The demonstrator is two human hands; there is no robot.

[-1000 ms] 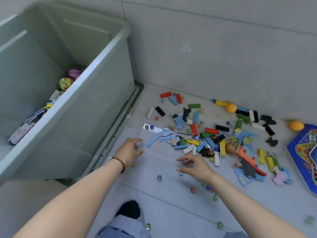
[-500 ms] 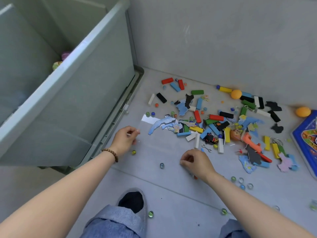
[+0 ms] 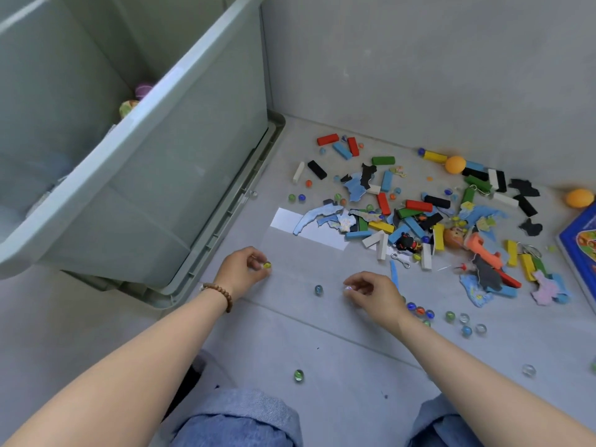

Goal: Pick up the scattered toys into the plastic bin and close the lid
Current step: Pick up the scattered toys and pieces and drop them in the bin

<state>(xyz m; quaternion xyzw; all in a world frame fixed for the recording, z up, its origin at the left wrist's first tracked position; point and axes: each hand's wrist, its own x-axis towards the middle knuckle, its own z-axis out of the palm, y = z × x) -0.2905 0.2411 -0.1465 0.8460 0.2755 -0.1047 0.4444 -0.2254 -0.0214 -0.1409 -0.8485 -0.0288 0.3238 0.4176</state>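
The grey-green plastic bin (image 3: 180,101) stands open at the left, with a few toys low inside. Its lid (image 3: 245,191) lies under it on the floor. My left hand (image 3: 242,269), with a bead bracelet on the wrist, pinches a yellow-green marble (image 3: 266,265) just above the floor. My right hand (image 3: 371,293) pinches a pale marble (image 3: 348,288) at its fingertips. A blue marble (image 3: 318,290) lies between the two hands. Scattered toys (image 3: 419,217) cover the floor to the right: coloured blocks, puzzle pieces and marbles.
Two orange balls (image 3: 455,164) lie near the wall. A blue puzzle board (image 3: 580,253) sits at the right edge. Several marbles (image 3: 451,317) lie beside my right wrist, and a green one (image 3: 298,375) near my knees. A white card (image 3: 290,221) lies flat under the puzzle pieces.
Both hands dropped to the floor and closed on marbles. The view has tipped downward and shifted, so the bin's inside shows less.
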